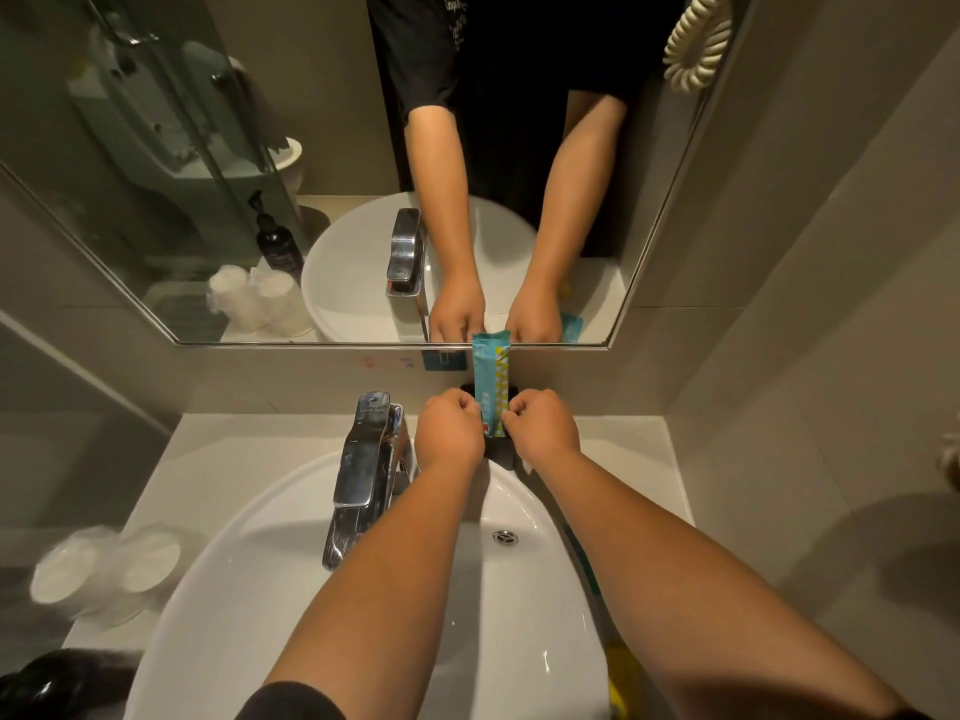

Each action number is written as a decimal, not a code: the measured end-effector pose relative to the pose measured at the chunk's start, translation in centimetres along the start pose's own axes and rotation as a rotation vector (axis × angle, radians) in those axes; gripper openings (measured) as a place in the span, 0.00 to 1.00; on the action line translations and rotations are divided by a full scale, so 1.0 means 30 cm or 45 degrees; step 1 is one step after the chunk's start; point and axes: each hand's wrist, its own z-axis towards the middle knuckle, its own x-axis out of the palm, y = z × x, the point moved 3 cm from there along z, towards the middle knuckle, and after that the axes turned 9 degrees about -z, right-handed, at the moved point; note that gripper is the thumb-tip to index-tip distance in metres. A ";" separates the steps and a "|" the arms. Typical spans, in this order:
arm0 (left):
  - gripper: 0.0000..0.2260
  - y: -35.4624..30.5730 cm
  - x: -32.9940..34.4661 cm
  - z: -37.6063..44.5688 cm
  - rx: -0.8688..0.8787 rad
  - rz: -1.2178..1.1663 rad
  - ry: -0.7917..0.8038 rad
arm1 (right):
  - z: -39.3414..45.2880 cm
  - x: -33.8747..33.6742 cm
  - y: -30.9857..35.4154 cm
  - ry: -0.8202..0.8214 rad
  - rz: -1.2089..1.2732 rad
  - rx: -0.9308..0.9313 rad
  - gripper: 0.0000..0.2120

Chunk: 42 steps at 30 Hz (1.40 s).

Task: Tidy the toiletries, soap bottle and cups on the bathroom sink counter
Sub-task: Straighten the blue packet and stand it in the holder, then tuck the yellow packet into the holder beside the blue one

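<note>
A teal toiletry packet (491, 379) stands upright against the back wall behind the white sink (260, 553), its top reaching the mirror (208, 148). The left hand (449, 431) and right hand (540, 426), fingers curled, pinch its lower edges. Wrapped cups (104, 569) lie left of the chrome faucet (363, 470).

1. Faucet (366, 459): small engraved lettering on top of the handle, too blurred to read.
2. Teal packet (491, 379): printed characters run down its front, none legible from here.
3. Wall under the mirror (311, 148): a blue sticker (441, 360) and faint red marks (387, 362), nothing readable.
4. Shirt (457, 23), seen in the mirror: pale script on the chest, unreadable.
</note>
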 end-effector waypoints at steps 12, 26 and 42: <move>0.13 -0.026 -0.059 -0.179 0.347 0.418 -0.025 | -0.085 -0.161 -0.020 -0.089 -0.030 -0.100 0.08; 0.28 0.205 0.023 -0.258 1.342 1.074 0.521 | -0.636 -0.128 -0.518 0.013 -0.128 0.430 0.11; 0.29 0.236 0.038 -0.253 1.304 1.009 0.565 | -0.796 0.076 -0.533 0.220 0.285 0.717 0.06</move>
